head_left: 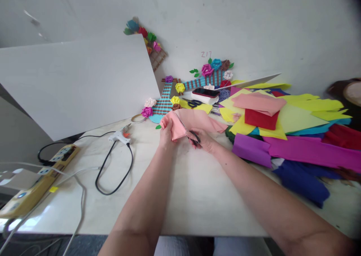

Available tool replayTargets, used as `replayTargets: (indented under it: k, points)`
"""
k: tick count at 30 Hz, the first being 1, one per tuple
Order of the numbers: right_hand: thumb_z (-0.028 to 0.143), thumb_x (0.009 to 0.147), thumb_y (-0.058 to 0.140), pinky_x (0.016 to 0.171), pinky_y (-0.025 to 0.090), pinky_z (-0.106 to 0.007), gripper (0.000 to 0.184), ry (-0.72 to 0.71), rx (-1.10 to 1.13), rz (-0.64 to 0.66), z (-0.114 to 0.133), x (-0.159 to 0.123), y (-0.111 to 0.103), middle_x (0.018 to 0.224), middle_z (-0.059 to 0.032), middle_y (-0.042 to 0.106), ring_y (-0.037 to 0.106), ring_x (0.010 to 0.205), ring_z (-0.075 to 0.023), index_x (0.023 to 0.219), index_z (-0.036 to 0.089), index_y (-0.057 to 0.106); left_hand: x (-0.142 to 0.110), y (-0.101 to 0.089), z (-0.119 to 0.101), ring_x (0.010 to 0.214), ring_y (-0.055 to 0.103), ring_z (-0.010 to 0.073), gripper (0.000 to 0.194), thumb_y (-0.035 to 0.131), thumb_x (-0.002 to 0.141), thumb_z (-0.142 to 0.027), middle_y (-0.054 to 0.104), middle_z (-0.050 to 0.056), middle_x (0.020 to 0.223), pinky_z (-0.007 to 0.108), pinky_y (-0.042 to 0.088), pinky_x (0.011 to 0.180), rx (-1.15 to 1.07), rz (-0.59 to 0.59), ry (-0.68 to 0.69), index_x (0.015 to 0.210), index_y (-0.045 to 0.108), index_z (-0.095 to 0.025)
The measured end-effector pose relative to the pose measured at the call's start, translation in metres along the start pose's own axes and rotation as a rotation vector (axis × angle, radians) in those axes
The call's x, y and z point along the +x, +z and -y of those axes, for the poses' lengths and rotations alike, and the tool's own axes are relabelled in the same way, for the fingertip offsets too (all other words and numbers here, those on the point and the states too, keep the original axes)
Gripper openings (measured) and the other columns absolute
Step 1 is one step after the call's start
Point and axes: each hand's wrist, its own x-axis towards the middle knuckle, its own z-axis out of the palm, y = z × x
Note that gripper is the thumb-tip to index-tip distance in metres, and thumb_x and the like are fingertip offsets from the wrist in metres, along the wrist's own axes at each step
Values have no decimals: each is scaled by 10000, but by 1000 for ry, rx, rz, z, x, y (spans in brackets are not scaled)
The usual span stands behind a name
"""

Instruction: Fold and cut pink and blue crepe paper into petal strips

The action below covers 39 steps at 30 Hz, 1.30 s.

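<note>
My left hand (166,133) grips a piece of pink crepe paper (177,129) at its left end, where it is rolled and bunched like a small rose. In my right hand (202,140) are dark-handled scissors (194,137), their blades running up and left across the paper. A longer pink strip (201,118) stretches to the right, behind the blades. Whether the blades have cut through is too small to tell. Just beyond my hands lies a blue and brown woven guitar shape (165,102) with paper flowers on it.
At the left are a glue gun (120,136) with a looped cord, a power strip (42,177) and a white board (81,86). Coloured paper sheets (304,115) pile up at the right. A phone (205,93) and second scissors (193,103) lie behind.
</note>
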Motion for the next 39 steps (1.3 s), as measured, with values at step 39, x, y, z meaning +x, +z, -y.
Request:
replayTargets:
  k: [39]
  points:
    - [566,663,618,262,237,-162,417,-6,1,-37,-1,1,1,531,40,517,456,358,-60,684,176,472,-4,3,1,746,664,207,323,685,708,-310,666,93,834,306,548,644,20,11,-16,957,579,-134]
